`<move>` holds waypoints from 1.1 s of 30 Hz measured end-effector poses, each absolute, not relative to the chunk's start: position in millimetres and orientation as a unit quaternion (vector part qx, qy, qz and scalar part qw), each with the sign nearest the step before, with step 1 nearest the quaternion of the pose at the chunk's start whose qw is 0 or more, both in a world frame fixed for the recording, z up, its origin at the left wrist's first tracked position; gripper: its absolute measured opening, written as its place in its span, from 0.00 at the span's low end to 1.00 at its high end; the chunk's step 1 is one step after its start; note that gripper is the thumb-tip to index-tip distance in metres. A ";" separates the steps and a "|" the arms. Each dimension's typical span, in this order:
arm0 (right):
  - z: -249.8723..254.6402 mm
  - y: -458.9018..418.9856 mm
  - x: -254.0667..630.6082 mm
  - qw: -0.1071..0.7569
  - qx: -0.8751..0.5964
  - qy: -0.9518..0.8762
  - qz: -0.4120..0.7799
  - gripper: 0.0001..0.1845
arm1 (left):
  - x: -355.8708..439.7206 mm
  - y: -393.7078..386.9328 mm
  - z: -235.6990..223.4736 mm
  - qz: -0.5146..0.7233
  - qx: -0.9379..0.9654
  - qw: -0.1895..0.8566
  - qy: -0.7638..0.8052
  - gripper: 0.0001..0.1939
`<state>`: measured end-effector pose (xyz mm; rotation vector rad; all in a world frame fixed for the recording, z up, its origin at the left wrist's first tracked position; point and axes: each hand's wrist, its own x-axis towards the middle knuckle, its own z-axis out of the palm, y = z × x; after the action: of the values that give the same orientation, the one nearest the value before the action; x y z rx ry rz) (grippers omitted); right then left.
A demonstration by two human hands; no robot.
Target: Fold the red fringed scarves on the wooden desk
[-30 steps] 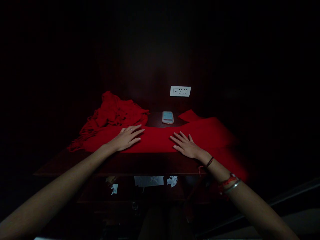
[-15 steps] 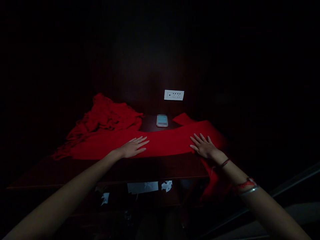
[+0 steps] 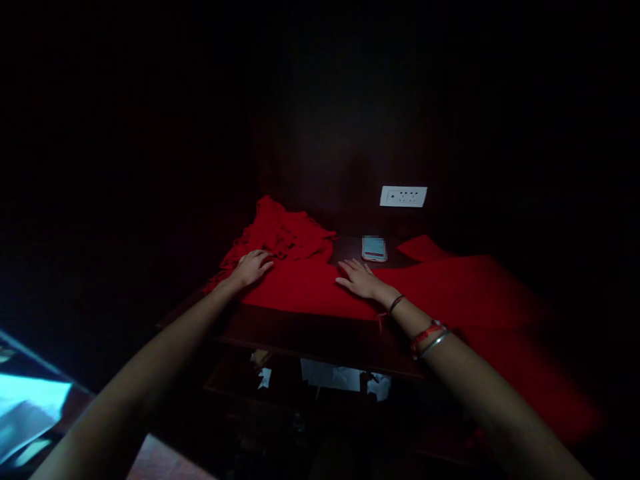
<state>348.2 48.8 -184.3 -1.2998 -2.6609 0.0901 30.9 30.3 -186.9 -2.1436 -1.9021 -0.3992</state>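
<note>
A long red cloth point(image 3: 300, 288) lies spread across a dark wooden table. Its left part is bunched into a crumpled pile point(image 3: 283, 230) with fringe along the edges. My left hand point(image 3: 253, 268) rests on the flat cloth at the front of that pile, palm down, fingers slightly bent and not gripping. Farther right, my right hand point(image 3: 359, 279) lies flat on the cloth with its fingers apart, just in front of a phone point(image 3: 374, 248) with a lit screen. To the right, the cloth spreads past my right forearm and hangs over the table's edge.
A white socket panel point(image 3: 403, 197) is on the dark wall behind the table. Below the tabletop edge point(image 3: 320, 353), white papers point(image 3: 333, 375) sit on a shelf. A bright pale surface point(image 3: 30, 407) shows at lower left. Much of the surroundings is too dark to make out.
The view has turned left, so the table's things appear farther right. Both hands have moved left along the cloth, the left one to the crumpled pile. More cloth shows at the right.
</note>
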 end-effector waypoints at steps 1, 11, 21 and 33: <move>-184.5 57.4 337.9 0.098 -0.433 -0.896 0.032 0.32 | 17.7 31.2 -186.4 -0.106 -0.726 0.111 -0.670 0.20; -183.0 108.1 312.0 0.124 -0.438 -0.889 0.046 0.13 | -23.6 45.0 -160.2 -0.215 -0.722 0.012 -0.657 0.11; -193.1 118.3 325.8 0.150 -0.431 -0.887 0.076 0.12 | -28.3 67.3 -167.8 -0.380 -0.623 -0.091 -0.678 0.18; -187.0 112.3 313.9 0.147 -0.407 -0.900 0.055 0.12 | 1.8 26.4 -166.1 -0.103 -0.542 0.021 -0.834 0.22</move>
<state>313.9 112.3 -187.0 -1.1697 -2.5892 0.1580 1.8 26.4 -166.1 -1.6788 -2.5857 -0.3195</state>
